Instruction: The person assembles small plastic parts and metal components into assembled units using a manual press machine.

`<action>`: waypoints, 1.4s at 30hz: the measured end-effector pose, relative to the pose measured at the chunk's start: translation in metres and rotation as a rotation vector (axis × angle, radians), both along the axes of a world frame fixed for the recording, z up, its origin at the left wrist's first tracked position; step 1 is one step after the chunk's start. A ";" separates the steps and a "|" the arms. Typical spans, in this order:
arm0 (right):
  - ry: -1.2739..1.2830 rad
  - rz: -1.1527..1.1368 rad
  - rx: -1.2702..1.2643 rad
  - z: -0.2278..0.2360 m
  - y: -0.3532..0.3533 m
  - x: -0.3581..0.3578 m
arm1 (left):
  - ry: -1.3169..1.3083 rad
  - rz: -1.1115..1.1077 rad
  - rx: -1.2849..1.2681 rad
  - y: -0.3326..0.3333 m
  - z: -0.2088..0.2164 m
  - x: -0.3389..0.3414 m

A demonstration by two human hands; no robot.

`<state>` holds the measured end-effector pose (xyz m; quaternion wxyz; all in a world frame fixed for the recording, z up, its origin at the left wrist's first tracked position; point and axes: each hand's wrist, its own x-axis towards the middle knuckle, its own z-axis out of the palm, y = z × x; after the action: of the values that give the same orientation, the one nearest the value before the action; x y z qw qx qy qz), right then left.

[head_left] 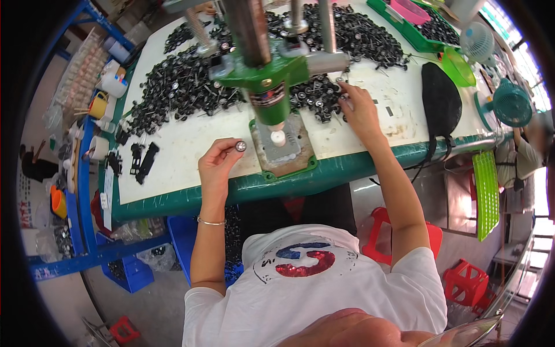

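Observation:
My left hand [217, 162] is at the front of the table, left of a green bench press [272, 101]. Its thumb and fingertips pinch a small round black part with a shiny metal face [240, 146]. On the press's other side, my right hand [361, 115] reaches to the edge of a pile of small black parts with metal stems [318, 98]. Thumb and forefinger are apart there, touching the pile; no part is plainly gripped between them. Below the press's ram, a white round piece [278, 138] stands over the metal base plate [283, 153].
More black parts [185, 87] heap across the table's back and left. Black plastic pieces [148, 163] lie at the left edge. A black bag-like item [440, 98], a lime-green basket [458, 68] and fans [511, 103] are on the right. Red stools [465, 283] stand on the floor.

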<state>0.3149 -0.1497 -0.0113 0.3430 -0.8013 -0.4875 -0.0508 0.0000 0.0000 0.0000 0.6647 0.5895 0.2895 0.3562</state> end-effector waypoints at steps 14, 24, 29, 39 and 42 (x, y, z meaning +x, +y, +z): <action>0.417 0.546 0.262 0.052 0.010 -0.108 | -0.113 -0.036 -0.065 -0.015 0.021 0.026; 0.514 0.477 0.186 0.034 0.022 -0.122 | -0.090 -0.076 -0.028 -0.019 0.027 0.028; 0.604 0.469 0.184 0.043 0.020 -0.119 | 0.007 -0.094 0.135 -0.023 0.033 0.042; 0.803 0.242 0.558 0.095 0.018 -0.032 | -0.101 -0.151 0.146 -0.031 0.029 0.060; 0.817 0.382 0.587 0.143 0.034 -0.018 | -0.086 -0.116 0.125 -0.032 0.030 0.059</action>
<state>0.2973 -0.1153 0.1317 0.7175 -0.5233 -0.4168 0.1940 0.0590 -0.0321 0.0295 0.6581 0.6297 0.2032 0.3594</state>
